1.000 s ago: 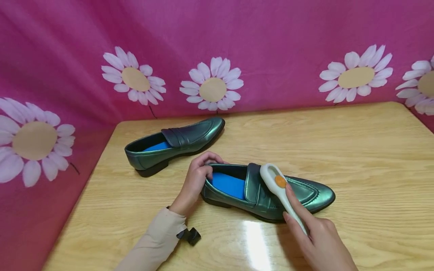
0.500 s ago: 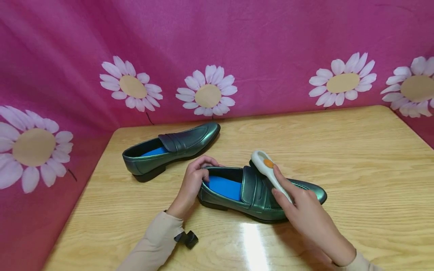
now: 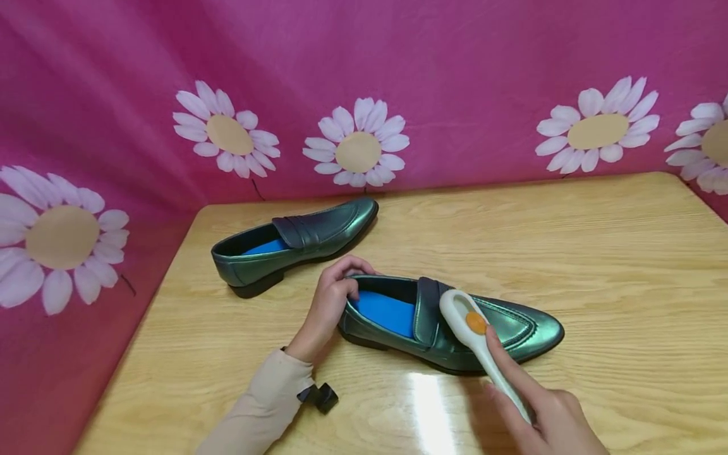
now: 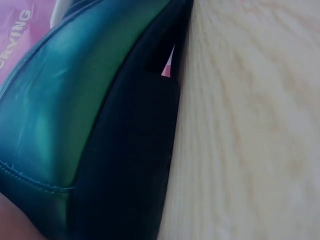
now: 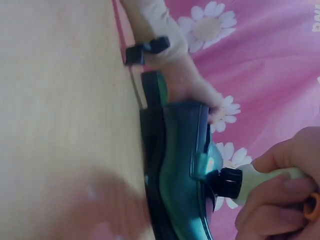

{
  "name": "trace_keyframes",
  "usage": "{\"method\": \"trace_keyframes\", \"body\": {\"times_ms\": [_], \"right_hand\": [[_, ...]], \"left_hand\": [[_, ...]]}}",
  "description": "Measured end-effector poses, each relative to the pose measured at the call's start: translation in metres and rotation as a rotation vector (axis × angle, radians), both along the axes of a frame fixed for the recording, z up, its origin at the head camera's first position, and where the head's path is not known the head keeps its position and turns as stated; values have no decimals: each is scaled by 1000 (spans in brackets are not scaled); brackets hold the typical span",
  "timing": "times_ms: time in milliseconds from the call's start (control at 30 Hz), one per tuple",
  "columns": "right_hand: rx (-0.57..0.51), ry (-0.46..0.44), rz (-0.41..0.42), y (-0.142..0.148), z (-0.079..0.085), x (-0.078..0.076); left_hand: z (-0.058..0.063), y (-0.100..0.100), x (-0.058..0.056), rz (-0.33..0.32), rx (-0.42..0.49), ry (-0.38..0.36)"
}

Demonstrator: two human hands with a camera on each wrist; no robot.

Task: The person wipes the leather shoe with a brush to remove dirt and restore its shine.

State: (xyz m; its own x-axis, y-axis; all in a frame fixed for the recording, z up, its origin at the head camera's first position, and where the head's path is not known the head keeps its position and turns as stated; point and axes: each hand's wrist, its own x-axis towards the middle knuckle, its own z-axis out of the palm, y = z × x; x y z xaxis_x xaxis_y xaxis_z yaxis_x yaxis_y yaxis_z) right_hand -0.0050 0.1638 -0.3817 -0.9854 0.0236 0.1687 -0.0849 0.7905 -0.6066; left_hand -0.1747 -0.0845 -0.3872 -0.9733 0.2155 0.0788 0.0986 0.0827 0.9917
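A shiny dark green loafer point(image 3: 428, 319) with a blue insole point(image 3: 385, 313) stands upright on the table, toe to the right. My left hand point(image 3: 328, 306) grips its heel, thumb over the rim into the opening. In my right hand point(image 3: 548, 414) I hold a shoe brush point(image 3: 488, 355) with a whitish handle, index finger stretched along it toward an orange button point(image 3: 476, 323). Black bristles point(image 5: 229, 183) meet the loafer's upper just ahead of the strap in the right wrist view. The left wrist view shows the heel side of the loafer point(image 4: 60, 110) close up.
The matching loafer point(image 3: 296, 243) stands behind and to the left, also toe to the right, with a blue insole. A light wood table point(image 3: 625, 272) lies beneath. Behind it hangs a pink cloth point(image 3: 472, 76) with white daisies. A black clip point(image 3: 320, 397) sits at my left cuff.
The brush moved up over the far side of the loafer half a second ago, then came back toward me. My left hand stays on the heel. The head view shifted slightly and returned.
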Motion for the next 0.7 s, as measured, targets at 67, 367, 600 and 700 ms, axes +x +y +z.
{"method": "trace_keyframes", "body": {"times_ms": [67,367,600,700], "right_hand": [[3,19,-73,-8,-1,12],[28,61,-70,-12,1,11],[-18,-89,41,1,7,-16],[-9,-30,47,-2,8,-22]], "left_hand": [[2,2,0,-6,-9,0],[4,3,-1,-14,15,11],[0,2,0,-8,-4,9],[-1,2,0,-9,-5,16]]}}
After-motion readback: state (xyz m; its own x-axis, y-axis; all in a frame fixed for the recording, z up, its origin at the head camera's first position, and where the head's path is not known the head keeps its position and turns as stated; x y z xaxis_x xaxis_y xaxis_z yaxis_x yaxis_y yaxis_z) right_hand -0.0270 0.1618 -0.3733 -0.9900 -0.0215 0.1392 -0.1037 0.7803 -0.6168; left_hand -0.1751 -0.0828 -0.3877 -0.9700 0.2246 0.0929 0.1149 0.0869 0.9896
